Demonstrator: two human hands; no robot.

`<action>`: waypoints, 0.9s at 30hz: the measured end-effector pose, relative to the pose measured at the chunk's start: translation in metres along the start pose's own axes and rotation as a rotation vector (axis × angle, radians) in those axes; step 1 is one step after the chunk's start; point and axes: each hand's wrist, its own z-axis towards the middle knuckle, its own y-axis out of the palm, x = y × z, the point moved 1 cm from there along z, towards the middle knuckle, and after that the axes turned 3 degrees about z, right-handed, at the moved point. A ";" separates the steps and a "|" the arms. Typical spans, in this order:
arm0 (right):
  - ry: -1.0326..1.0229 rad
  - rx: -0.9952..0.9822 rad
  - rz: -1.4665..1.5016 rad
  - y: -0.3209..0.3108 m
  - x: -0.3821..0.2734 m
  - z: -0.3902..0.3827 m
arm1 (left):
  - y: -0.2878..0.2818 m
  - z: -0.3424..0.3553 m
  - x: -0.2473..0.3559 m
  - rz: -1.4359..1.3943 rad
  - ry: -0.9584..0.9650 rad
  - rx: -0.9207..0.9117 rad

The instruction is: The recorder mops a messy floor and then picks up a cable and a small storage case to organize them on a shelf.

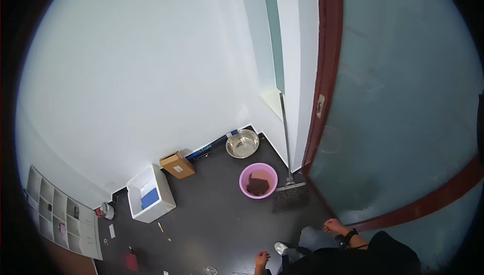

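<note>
My left hand (262,260) hangs low at the bottom edge, its fingers curled in and nothing visible in them. My right hand (333,226), with a dark band on the wrist, is loosely closed near the glass partition; I see no object in it. Ahead of both hands, a pink basin (275,183) stands on the floor with a dark cloth (258,186) lying in its liquid. Beside the basin, a long-handled broom (291,190) with wide dark bristles leans in the corner. Neither hand touches the basin or the broom.
A shiny metal bowl (243,144) sits by the wall corner. Further left are a cardboard box (177,165), a white foam box (162,205) holding something blue, and a white shelf (59,209). A red-framed glass partition (398,98) rises on the right. Small items litter the dark floor (206,224).
</note>
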 end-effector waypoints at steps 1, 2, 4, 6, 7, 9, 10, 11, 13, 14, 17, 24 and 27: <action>-0.004 -0.005 -0.046 0.000 0.000 0.003 | 0.002 -0.007 -0.007 -0.077 0.014 0.032; -0.006 -0.012 -0.091 0.000 0.000 0.007 | 0.005 -0.011 -0.012 -0.154 0.027 0.066; 0.001 -0.066 -0.132 0.007 -0.052 0.042 | 0.004 -0.007 -0.015 -0.211 -0.007 0.134; 0.015 -0.125 -0.169 0.015 -0.072 0.079 | -0.004 -0.010 -0.049 -0.267 -0.095 0.190; 0.029 -0.116 -0.238 0.016 -0.086 0.097 | -0.003 -0.017 -0.053 -0.250 -0.135 0.199; 0.038 -0.134 -0.325 0.018 -0.119 0.132 | 0.010 -0.026 -0.054 -0.202 -0.178 0.244; 0.015 -0.207 -0.395 0.022 -0.134 0.150 | 0.016 -0.032 -0.050 -0.184 -0.192 0.261; -0.008 -0.281 -0.464 0.026 -0.150 0.168 | 0.026 -0.033 -0.045 -0.168 -0.198 0.276; -0.078 -0.311 -0.345 0.035 -0.184 0.205 | 0.039 -0.042 -0.036 -0.143 -0.214 0.302; -0.098 -0.313 -0.343 0.033 -0.205 0.230 | 0.054 -0.038 -0.025 -0.132 -0.211 0.291; -0.190 -0.321 -0.363 0.056 -0.282 0.275 | 0.081 -0.038 -0.013 -0.126 -0.224 0.326; -0.645 0.007 -0.144 0.076 -0.500 0.326 | 0.126 -0.016 0.011 -0.141 -0.212 0.318; -0.822 0.331 -0.385 0.081 -0.569 0.318 | 0.130 -0.014 0.016 -0.137 -0.215 0.321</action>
